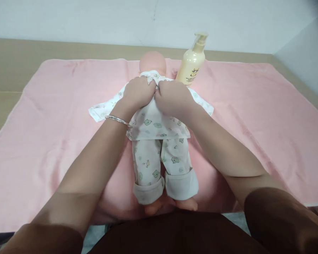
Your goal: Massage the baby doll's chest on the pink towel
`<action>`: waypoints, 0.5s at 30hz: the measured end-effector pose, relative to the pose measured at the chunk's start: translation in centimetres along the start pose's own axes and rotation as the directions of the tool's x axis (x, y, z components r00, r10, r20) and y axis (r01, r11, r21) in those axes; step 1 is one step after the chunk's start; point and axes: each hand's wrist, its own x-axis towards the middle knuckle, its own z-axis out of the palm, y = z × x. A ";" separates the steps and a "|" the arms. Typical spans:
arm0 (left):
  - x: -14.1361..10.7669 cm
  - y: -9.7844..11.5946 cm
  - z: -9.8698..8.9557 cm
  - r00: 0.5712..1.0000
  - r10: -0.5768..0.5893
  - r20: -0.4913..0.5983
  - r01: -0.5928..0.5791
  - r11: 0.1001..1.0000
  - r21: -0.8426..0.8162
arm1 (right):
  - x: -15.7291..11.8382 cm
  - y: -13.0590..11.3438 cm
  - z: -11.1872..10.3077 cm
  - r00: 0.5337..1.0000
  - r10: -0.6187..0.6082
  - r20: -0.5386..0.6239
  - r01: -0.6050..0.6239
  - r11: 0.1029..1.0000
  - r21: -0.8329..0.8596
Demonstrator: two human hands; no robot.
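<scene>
A baby doll (152, 62) lies on a pink cloth with its head away from me and its bare feet toward me. It wears a white printed shirt (159, 123) with the sleeves spread to both sides, and matching trousers (148, 160) with rolled cuffs. At the upper middle of the shirt, below the collar, my left hand (140, 91) pinches the fabric, a silver bangle on its wrist. Right beside it, my right hand (172, 96) is closed on the shirt too, knuckles up. The fingertips of both hands are partly hidden.
A cream pump bottle (193, 63) stands on the pink cloth (241, 106), just beyond my right hand and to the right of the doll's head. Wooden tabletop (10, 60) shows around the cloth, with a pale wall behind.
</scene>
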 end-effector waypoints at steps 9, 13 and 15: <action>0.4 -0.4 1.0 0.998 0.045 -0.054 -0.046 0.999 -0.010 | 1.9 1.6 2.3 0.995 -0.030 -0.094 0.036 0.997 0.069; 0.4 -0.4 1.1 0.997 0.048 -0.057 -0.048 0.999 -0.001 | 2.8 2.5 2.7 0.994 -0.036 -0.104 0.054 0.983 0.177; 0.4 -0.5 1.1 0.997 0.055 -0.062 -0.055 0.998 0.006 | 3.0 2.7 2.8 0.994 -0.043 -0.104 0.062 0.979 0.192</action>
